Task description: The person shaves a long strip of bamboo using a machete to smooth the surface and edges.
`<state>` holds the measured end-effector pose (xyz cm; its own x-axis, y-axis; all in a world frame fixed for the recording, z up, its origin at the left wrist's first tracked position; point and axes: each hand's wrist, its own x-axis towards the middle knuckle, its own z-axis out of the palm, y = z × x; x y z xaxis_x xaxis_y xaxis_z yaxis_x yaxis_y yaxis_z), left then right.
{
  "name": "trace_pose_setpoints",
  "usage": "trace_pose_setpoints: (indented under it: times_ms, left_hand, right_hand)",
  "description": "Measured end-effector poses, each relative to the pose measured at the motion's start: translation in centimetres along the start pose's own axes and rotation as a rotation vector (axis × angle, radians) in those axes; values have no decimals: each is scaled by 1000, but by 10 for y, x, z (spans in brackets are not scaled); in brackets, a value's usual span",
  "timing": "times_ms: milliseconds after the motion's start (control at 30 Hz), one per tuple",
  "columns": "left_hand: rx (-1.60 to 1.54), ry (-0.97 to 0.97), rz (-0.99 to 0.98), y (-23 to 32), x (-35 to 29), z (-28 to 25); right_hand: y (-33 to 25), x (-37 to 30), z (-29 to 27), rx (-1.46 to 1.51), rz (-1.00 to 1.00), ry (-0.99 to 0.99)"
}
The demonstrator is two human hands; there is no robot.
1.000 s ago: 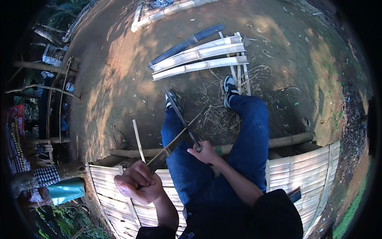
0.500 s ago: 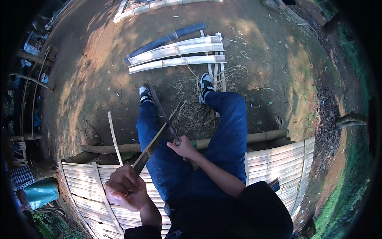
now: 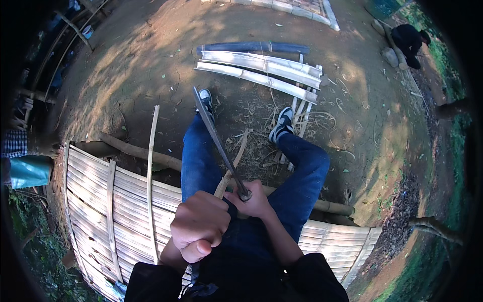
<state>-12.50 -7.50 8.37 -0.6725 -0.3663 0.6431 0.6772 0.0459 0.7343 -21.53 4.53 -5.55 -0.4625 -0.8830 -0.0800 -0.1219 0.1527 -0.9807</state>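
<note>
My left hand [image 3: 201, 221] is closed in a fist around a bamboo strip [image 3: 242, 146], whose far end points up and slightly right between my knees. Right beside it, my right hand [image 3: 254, 200] grips the butt end of a long dark-bladed knife [image 3: 214, 135]. The blade slants away to the upper left, over my left leg, and crosses the strip a little beyond my left fist. Whether the edge touches the strip I cannot tell. The knife's handle is mostly covered by my fingers.
I sit on a bamboo-slat bench [image 3: 136, 214], a loose thin strip [image 3: 152, 171] lying across it. Split pale bamboo pieces [image 3: 261, 75] and a dark one [image 3: 241, 47] lie ahead. Shavings [image 3: 256, 138] litter the ground. Another person [image 3: 406, 40] crouches far right.
My left hand has come right and close to my right hand, bringing the strip along. The blade now crosses the strip nearer my left fist. The whole view has turned.
</note>
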Motion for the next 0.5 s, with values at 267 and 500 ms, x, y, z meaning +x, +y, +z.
trace_pose_setpoints:
  times_ms: [267, 500]
  left_hand:
    - [86, 168, 44, -2, 0, -16]
    - [79, 236, 58, 0, -8, -35]
  right_hand:
    - [7, -4, 32, 179, 47, -19]
    - [8, -12, 57, 165, 65, 59]
